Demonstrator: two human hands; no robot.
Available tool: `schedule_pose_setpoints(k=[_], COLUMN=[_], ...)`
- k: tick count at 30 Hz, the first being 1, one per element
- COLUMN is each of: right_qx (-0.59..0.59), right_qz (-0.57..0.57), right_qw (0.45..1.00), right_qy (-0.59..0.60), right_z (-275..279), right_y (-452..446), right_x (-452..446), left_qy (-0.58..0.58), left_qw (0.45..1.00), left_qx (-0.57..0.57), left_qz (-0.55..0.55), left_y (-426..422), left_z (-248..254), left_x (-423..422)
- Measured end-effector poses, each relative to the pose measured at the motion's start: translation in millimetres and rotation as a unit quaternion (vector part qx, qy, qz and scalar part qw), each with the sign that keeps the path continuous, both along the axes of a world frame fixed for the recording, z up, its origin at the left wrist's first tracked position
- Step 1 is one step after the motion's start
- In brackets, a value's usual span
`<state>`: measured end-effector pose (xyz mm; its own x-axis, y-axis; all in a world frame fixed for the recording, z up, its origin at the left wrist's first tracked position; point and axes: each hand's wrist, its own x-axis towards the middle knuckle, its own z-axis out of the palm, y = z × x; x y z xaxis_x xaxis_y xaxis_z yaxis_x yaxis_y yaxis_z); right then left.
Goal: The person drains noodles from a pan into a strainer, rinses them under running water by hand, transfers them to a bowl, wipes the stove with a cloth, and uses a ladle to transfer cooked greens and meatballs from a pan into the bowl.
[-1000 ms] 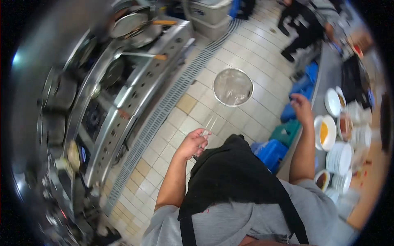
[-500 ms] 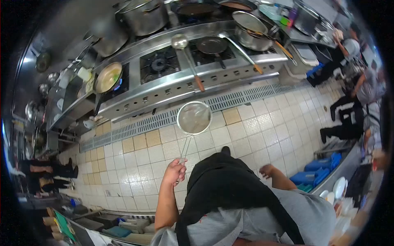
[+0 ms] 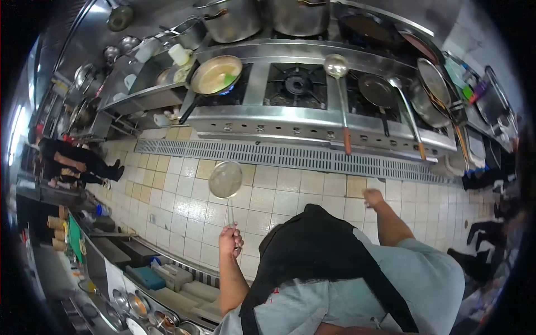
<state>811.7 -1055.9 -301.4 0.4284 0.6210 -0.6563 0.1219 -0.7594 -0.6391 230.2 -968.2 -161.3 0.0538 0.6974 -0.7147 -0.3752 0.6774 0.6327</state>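
Note:
My left hand is closed around the handle of a round mesh strainer. The strainer points away from me over the tiled floor, and I see only mesh in its rim. Out to the right, my right hand hangs in the air with its fingers loosely bent apart, a little blurred, and no object shows in it. Ahead on the stove, a frying pan with pale liquid and something green sits over a blue flame. A ladle with a wooden handle lies across the stove's front.
Large pots stand behind the burners. A small black pan and a deep pot stand to the right. A floor drain grate runs below the stove. At far left is a person in dark clothes; bowls line the near-left counter.
My view has turned left, so the stove lies further right. The strainer in my left hand has swung left relative to the view. My right hand has risen and moved forward.

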Motion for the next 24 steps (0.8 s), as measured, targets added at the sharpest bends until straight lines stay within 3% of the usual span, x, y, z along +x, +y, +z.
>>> schedule_pose_setpoints(k=[2, 4, 5, 7, 13, 14, 17, 19, 24], right_qx=[0.068, 0.073, 0.076, 0.125, 0.116, 0.112, 0.114, 0.133, 0.132], right_qz=[-0.029, -0.027, -0.02, -0.093, -0.171, -0.183, -0.272, -0.327, -0.344], right_qw=[0.997, 0.996, 0.996, 0.98, 0.951, 0.942, 0.935, 0.919, 0.903], right_qy=[-0.004, -0.05, -0.051, 0.125, 0.232, 0.26, 0.196, 0.175, 0.223], right_z=[46.1, 95.3, 91.1, 82.4, 70.9, 70.2, 104.1, 79.7, 82.7], right_y=[117.6, 169.1, 186.9, 221.5, 269.1, 275.6, 293.8, 299.9, 300.6], right_x=[-3.5, -30.8, -31.8, -32.3, -66.5, -73.3, -130.4, -134.7, -155.9], left_qy=[-0.003, 0.001, -0.01, -0.013, -0.033, -0.037, -0.014, 0.015, 0.04], left_qw=[0.992, 0.986, 0.981, 0.972, 0.957, 0.956, 0.963, 0.974, 0.977], left_qx=[0.029, 0.045, 0.051, 0.061, 0.027, 0.025, 0.027, 0.032, 0.096], left_qz=[0.124, 0.159, 0.188, 0.228, 0.286, 0.291, 0.266, 0.225, 0.185], left_y=[10.6, 14.5, 15.0, 19.5, 64.6, 74.1, 127.2, 163.1, 273.2], left_z=[6.2, 6.2, 2.9, -2.3, -17.7, -17.3, -4.0, 7.6, 44.3], left_x=[-10.6, -20.0, -27.4, -42.3, -106.5, -117.3, -161.0, -187.3, -237.8])
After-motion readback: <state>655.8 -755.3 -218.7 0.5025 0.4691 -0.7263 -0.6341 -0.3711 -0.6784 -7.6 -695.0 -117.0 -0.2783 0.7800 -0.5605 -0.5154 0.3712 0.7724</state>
